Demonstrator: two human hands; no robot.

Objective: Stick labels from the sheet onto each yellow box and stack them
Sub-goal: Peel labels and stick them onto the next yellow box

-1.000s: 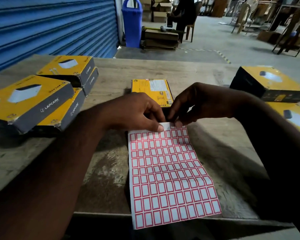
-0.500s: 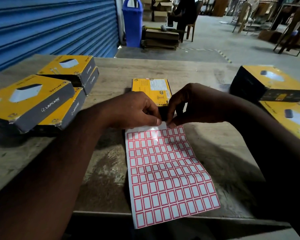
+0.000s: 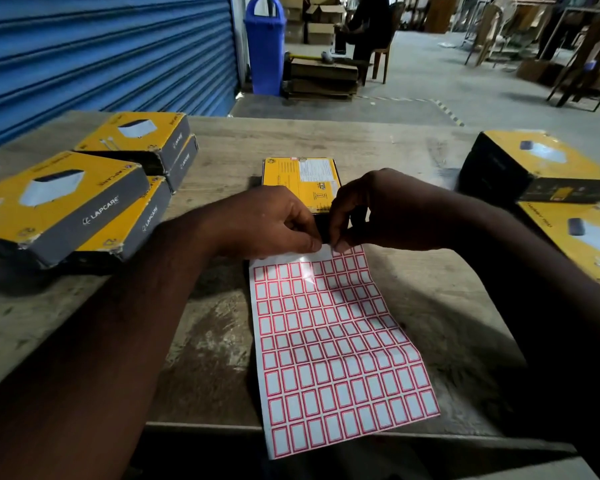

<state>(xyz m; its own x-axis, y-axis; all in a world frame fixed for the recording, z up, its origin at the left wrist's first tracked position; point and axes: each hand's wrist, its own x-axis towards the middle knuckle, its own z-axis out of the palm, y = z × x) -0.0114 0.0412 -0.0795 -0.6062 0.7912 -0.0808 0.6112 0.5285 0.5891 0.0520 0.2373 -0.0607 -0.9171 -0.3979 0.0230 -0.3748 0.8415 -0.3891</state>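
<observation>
Peeling underway: left hand (image 3: 271, 223) pinches the top edge of the label sheet (image 3: 333, 341), right hand (image 3: 388, 209) nips 1 top-row label (image 3: 337, 252), which next needs a clean lift onto the yellow box (image 3: 300, 178) just beyond.

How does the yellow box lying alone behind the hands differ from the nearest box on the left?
The middle box lies alone on the table; the near left box sits atop another box. The middle box shows fine print and a white panel; the near left box shows a product picture and a grey LAPCARE side. Both are mainly yellow.
</observation>
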